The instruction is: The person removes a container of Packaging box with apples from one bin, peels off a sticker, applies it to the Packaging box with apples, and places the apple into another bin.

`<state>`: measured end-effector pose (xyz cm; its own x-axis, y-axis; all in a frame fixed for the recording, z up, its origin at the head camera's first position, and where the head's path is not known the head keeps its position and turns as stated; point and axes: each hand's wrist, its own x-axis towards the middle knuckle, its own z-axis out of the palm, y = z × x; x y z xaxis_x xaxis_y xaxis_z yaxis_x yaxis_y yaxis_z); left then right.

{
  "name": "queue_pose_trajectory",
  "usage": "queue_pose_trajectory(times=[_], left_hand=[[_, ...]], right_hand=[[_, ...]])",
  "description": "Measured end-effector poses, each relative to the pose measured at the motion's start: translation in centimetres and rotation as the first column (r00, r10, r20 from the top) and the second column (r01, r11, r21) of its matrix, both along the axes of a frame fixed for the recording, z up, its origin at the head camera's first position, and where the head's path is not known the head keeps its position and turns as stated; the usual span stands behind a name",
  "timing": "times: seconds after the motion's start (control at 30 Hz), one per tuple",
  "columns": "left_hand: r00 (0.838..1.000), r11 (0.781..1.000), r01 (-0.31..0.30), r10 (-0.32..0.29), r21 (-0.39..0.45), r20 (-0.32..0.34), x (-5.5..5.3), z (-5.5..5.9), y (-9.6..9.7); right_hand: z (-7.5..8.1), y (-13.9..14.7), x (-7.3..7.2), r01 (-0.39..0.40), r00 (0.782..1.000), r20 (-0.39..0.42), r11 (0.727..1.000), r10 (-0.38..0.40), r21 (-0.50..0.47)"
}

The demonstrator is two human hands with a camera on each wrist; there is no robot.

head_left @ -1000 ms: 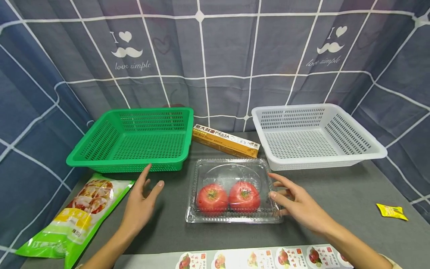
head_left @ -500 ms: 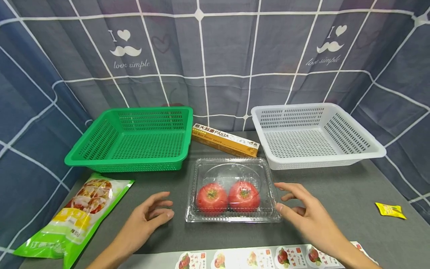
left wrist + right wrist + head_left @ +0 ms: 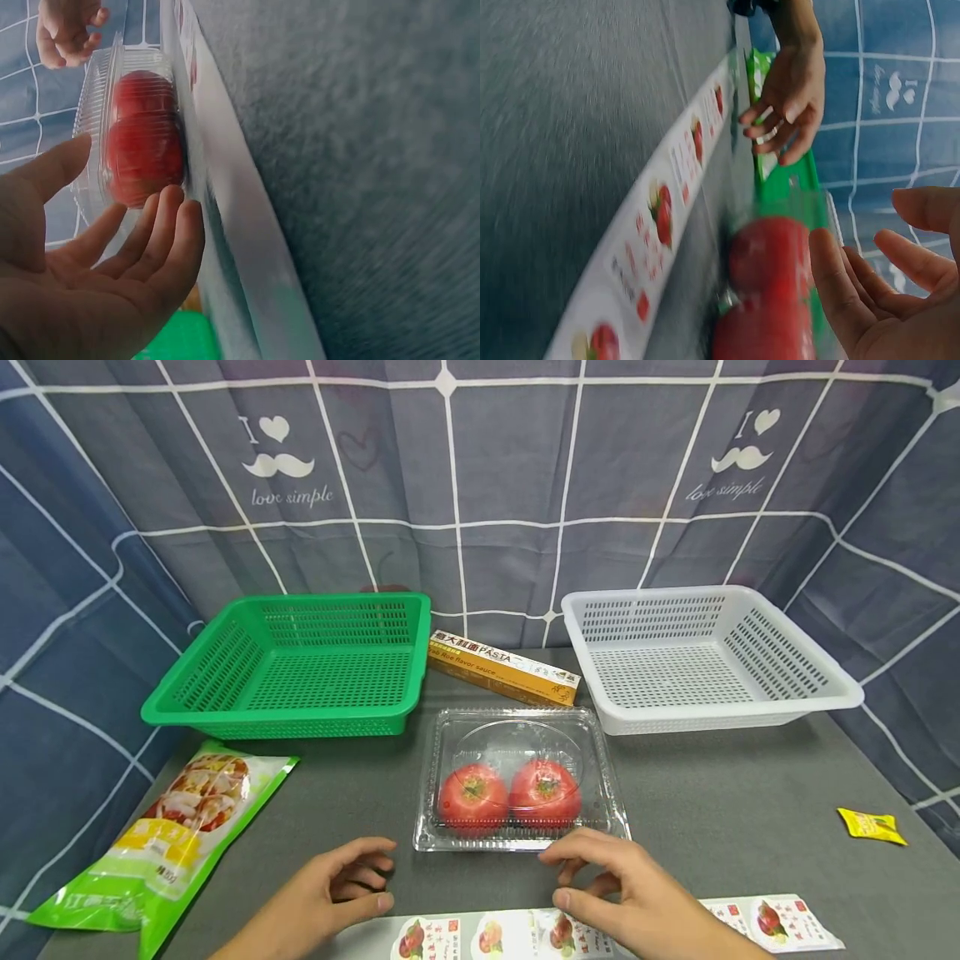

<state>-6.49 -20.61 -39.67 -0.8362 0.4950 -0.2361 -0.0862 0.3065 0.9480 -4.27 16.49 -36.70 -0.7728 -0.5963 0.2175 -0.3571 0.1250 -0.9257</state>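
Observation:
A clear plastic clamshell box (image 3: 517, 727) with two tomatoes (image 3: 546, 802) inside sits shut on the grey table (image 3: 712, 810). Before its near edge my right hand (image 3: 622, 893) holds nothing, fingers loosely bent, over a strip of printed fruit labels (image 3: 491, 937). To the left of the strip's middle, my left hand (image 3: 341, 893) also holds nothing, its fingers loosely curled. In the left wrist view the left fingers (image 3: 165, 247) overlap the box's near end. The right wrist view shows the tomatoes (image 3: 769, 259) blurred beside my right fingertips.
Behind the box lies a pasta carton (image 3: 502, 668), between a green basket (image 3: 405, 714) and a white basket (image 3: 727, 722). A green food bag (image 3: 172, 835) lies at the left. A small yellow packet (image 3: 872, 826) is at the right. A grey checked cloth (image 3: 510, 460) hangs behind.
My right hand has come away from the box's right side, toward me and leftward over the labels. My left hand has drawn back from near the green basket. The box stays put.

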Motion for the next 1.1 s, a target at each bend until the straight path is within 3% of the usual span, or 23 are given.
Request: queue_pose_trajectory(times=[0.13, 0.2, 0.43, 0.63, 0.73, 0.8, 0.93, 1.03, 1.1], left_hand=[[0.999, 0.999, 0.033, -0.031, -0.040, 0.037, 0.5, -0.4, -0.2], [0.999, 0.997, 0.051, -0.050, -0.055, 0.017, 0.8, -0.7, -0.2], [0.994, 0.992, 0.089, -0.095, -0.090, -0.061, 1.2, -1.5, -0.3], [0.979, 0.989, 0.108, -0.124, -0.099, -0.165, 1.3, -2.0, -0.7], [0.943, 0.975, 0.139, -0.183, -0.171, -0.277, 1.2, -2.2, -1.0], [0.924, 0.957, 0.148, -0.224, -0.249, -0.311, 1.1, -2.4, -1.1], [0.853, 0.913, 0.184, -0.333, -0.365, -0.402, 0.9, -2.7, -1.2], [0.796, 0.902, 0.197, -0.375, -0.384, -0.474, 0.7, -3.0, -1.2], [0.786, 0.903, 0.189, -0.375, -0.387, -0.491, 0.7, -3.0, -1.1]], right_hand=[[-0.6, -1.7, -0.1, -0.088, 0.989, 0.124, 0.996, 0.086, 0.013], [-0.8, -2.6, -0.2, -0.119, 0.979, 0.172, 0.993, 0.112, 0.029], [-2.6, -6.0, -0.3, -0.212, 0.970, 0.117, 0.976, 0.215, -0.039], [-3.6, -7.9, -0.4, -0.274, 0.934, 0.214, 0.957, 0.287, -0.089], [-3.9, -8.3, -0.7, -0.294, 0.925, 0.240, 0.955, 0.293, -0.034], [-4.0, -8.4, -0.9, -0.307, 0.932, 0.214, 0.951, 0.292, 0.042], [-4.0, -8.5, -1.2, -0.333, 0.942, 0.115, 0.926, 0.316, 0.180], [-3.9, -8.6, -1.2, -0.329, 0.944, 0.083, 0.918, 0.318, 0.222], [-3.9, -8.6, -1.2, -0.328, 0.943, 0.121, 0.924, 0.309, 0.195]])
